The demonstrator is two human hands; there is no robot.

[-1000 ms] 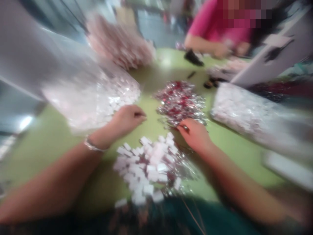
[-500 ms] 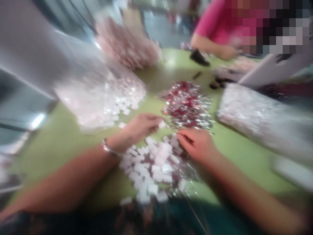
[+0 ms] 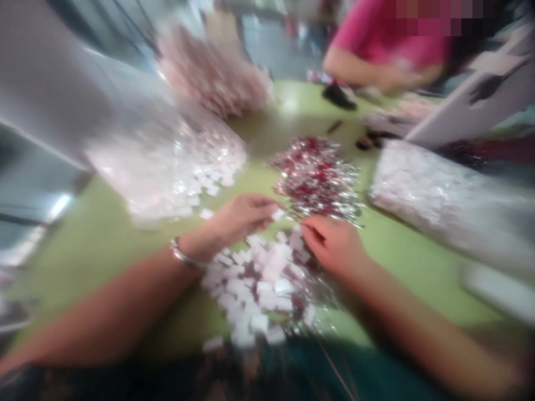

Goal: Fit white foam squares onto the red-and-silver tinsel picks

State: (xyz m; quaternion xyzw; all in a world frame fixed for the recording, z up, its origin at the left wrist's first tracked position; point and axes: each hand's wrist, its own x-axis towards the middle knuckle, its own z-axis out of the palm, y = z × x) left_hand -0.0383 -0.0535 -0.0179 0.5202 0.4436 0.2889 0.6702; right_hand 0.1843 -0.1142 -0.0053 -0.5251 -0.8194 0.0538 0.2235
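Observation:
My left hand (image 3: pixel 246 216) pinches a small white tag (image 3: pixel 277 214) between thumb and fingers. Close by on the right, my right hand (image 3: pixel 334 238) is closed, its fingertips on something thin that I cannot make out. Below both hands lies a heap of small white tags (image 3: pixel 261 289), with shiny clear and dark red pieces mixed in at its right side. Just beyond my hands is a pile of silver and red shiny pieces (image 3: pixel 320 175), too blurred to name more closely.
On the green table (image 3: pixel 83 267) a clear plastic bag (image 3: pixel 146 172) spills white tags at left. Another bag of white pieces (image 3: pixel 434 178) lies at right. Pale pink bundles (image 3: pixel 213 72) stand at the back. Across the table sits a person in a pink top (image 3: pixel 393 39).
My hands keep almost the same place, and the white tag stays in my left fingers. The view has shifted slightly. The person opposite has moved their arms a little.

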